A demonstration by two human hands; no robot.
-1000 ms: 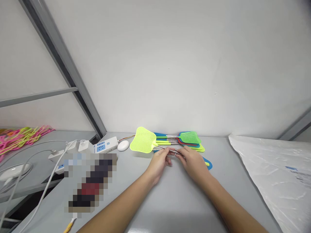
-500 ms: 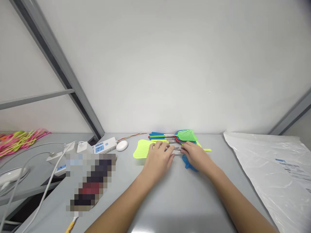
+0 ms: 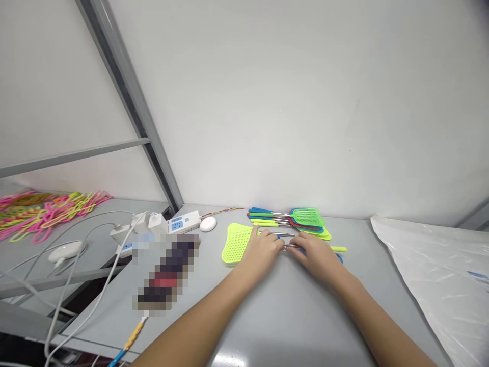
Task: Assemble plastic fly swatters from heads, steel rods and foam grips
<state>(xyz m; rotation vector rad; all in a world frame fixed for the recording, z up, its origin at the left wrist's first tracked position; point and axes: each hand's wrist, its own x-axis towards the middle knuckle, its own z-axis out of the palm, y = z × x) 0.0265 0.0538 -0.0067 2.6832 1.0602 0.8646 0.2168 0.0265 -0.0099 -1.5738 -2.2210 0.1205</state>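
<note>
A telescopic metal rod (image 3: 292,245) runs between my two hands, low over the table. My left hand (image 3: 265,250) is closed with its fingertips on the rod's left end, where a bit of blue shows. My right hand (image 3: 315,253) pinches the same rod further right. This appears to be a blue fly swatter (image 3: 340,258), its head mostly hidden behind my right hand. Just behind lies a yellow fly swatter (image 3: 234,245), its mesh head left of my left hand and its handle sticking out on the right.
Several stacked fly swatters (image 3: 307,217) lie against the wall. To the left are a power strip (image 3: 185,222), a white oval device (image 3: 208,224), chargers with cables (image 3: 122,233) and a blurred-out item (image 3: 168,275). Pink and yellow cords (image 3: 57,211) lie far left; a white plastic bag (image 3: 431,265) is right.
The view has turned left. The blue swatter's head, earlier showing beneath my right hand, has moved right and is now mostly covered by it. Both hands stay closed, slightly nearer to me.
</note>
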